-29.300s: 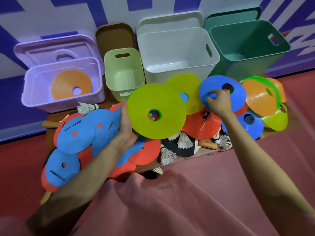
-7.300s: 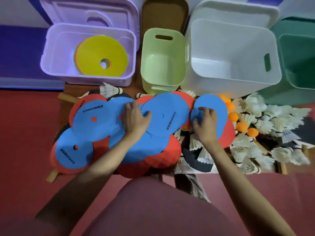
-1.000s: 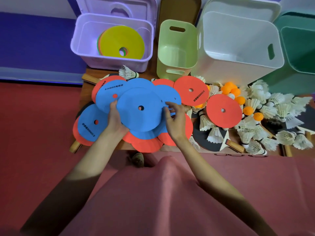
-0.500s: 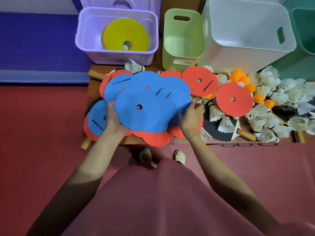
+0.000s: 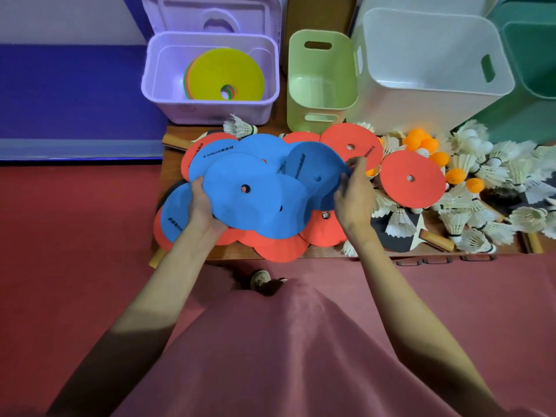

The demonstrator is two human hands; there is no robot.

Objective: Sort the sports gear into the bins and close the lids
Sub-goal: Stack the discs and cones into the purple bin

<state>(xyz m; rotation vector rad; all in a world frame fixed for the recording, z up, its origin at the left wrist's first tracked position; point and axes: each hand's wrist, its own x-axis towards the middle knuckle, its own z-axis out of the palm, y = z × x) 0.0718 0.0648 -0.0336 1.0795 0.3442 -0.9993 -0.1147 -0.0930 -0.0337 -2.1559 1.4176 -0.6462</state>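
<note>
Since half a second ago we have the right hand lifting one blue disc off the pile: it is now tilted up on edge, pinched at its right rim between thumb and fingers. Left hand keeps its grip on the left edge of the blue stack, thumb on top and the other fingers hidden under it, so we cannot tell their spread. We read this as gathering blues into one stack before binning; no flat disc is binned yet.

Containers, all beyond the fingertips, lids off:
- White bin, far right of the right hand: nothing visible inside.
- Teal bin, at the frame edge: interior mostly cut off.
- Lilac bin, above the left hand: stacked cones, yellow cone on top (its lid stands behind it).
- Green bin, between the hands' line and the white bin: looks empty.

Still loose: red discs just right of the right fingers, shuttlecocks and orange balls further right.
</note>
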